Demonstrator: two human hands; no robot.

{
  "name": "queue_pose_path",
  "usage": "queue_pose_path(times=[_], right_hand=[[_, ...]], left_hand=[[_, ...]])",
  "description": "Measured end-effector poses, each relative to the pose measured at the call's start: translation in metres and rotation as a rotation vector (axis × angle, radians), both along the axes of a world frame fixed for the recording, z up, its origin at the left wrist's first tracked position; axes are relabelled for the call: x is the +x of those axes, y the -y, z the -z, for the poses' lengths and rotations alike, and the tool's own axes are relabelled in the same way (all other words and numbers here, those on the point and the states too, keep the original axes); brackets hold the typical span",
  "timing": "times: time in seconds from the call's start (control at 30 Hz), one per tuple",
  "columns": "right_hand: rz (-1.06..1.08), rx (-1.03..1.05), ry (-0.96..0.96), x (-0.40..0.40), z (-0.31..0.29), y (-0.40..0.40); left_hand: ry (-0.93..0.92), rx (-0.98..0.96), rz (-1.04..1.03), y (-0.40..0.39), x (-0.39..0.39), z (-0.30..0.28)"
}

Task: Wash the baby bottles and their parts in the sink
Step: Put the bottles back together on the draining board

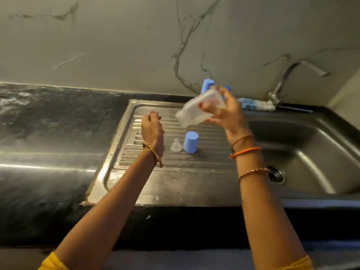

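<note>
Two bare hands are up over the steel draining board [175, 184] in the middle of the frame. The right hand [224, 112] grasps a clear baby bottle [198, 109], fingers [209, 106] curled round its body, and holds it tilted in the air above the ridged board, its open mouth pointing down toward the lower left. The bottle is blurred; I can't make out anything inside it. The left hand [152, 126] hangs just left of the bottle, apart from it, fingers loosely curled and holding nothing that I can see.

Below the bottle, on the ridges, a blue cap [191, 142] stands upright with a clear teat [176, 146] just beside it on the left, tip up. Whether the two touch I can't tell.

Behind the right hand, at the back edge by the wall, another blue cap [207, 85] stands, and a further bit of blue shows past the fingers, mostly hidden. A blue and white bottle brush [255, 105] lies along the back rim toward the tap [280, 84] in the upper right.

Right of the board is the sink basin [311, 145], with its drain [276, 175] showing near the right forearm. I see nothing lying in the visible part of it. The dark stone surface [48, 123] runs off to the left, looking wet and streaked.
</note>
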State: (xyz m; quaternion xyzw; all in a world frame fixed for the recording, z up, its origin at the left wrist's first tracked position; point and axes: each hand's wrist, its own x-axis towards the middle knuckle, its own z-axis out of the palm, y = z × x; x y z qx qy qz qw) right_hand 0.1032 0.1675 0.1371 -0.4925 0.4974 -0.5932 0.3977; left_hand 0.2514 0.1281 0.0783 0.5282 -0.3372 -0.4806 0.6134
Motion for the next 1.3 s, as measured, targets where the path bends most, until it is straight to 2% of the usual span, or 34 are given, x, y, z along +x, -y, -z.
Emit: queue_pose_path(times=[0.13, 0.17, 0.2, 0.27, 0.3, 0.33, 0.43, 0.5, 0.57, 0.67, 0.73, 0.8, 0.97, 1.13, 1.3], right_hand=[[0.038, -0.109, 0.471, -0.083, 0.003, -0.043], [0.11, -0.059, 0.503, -0.099, 0.015, -0.051], [0.282, 0.057, 0.344, -0.111, 0.027, -0.061], [0.773, 0.344, -0.249, -0.127, 0.057, -0.076], [0.915, 0.368, -0.547, -0.129, 0.072, -0.084], [0.96, 0.325, -0.601, -0.126, 0.08, -0.09], [0.951, 0.132, -0.313, -0.115, 0.085, -0.09], [0.855, 0.116, -0.168, -0.1, 0.078, -0.086], [0.559, 0.145, 0.148, -0.076, 0.069, -0.08], [0.109, 0.211, 0.525, -0.04, 0.064, -0.079], [-0.069, 0.262, 0.632, -0.016, 0.068, -0.077], [-0.174, 0.318, 0.638, 0.005, 0.077, -0.073], [-0.197, 0.506, 0.228, 0.046, 0.093, -0.053], [-0.039, 0.287, -0.297, 0.073, 0.102, -0.012], [-0.093, 0.113, -0.891, 0.095, 0.099, 0.031]], left_hand=[[-0.005, -0.066, 0.181, -0.038, -0.05, -0.007], [-0.015, -0.056, 0.237, -0.047, -0.058, -0.005], [-0.014, -0.051, 0.29, -0.056, -0.065, -0.002], [0.028, -0.056, 0.37, -0.07, -0.074, 0.008], [0.056, -0.063, 0.404, -0.075, -0.077, 0.012], [0.082, -0.071, 0.444, -0.079, -0.078, 0.015], [0.09, 0.016, 0.595, -0.087, -0.08, 0.018], [0.042, 0.108, 0.665, -0.091, -0.079, 0.017], [0.05, 0.104, 0.69, -0.093, -0.076, 0.017], [0.047, -0.039, 0.684, -0.093, -0.064, 0.015], [0.033, -0.196, 0.676, -0.09, -0.047, 0.014], [0.05, -0.309, 0.674, -0.088, -0.024, 0.012], [0.12, -0.296, 0.561, -0.068, 0.031, 0.027], [0.14, -0.241, 0.314, -0.045, 0.076, 0.043], [0.193, -0.201, 0.21, -0.029, 0.102, 0.058]])
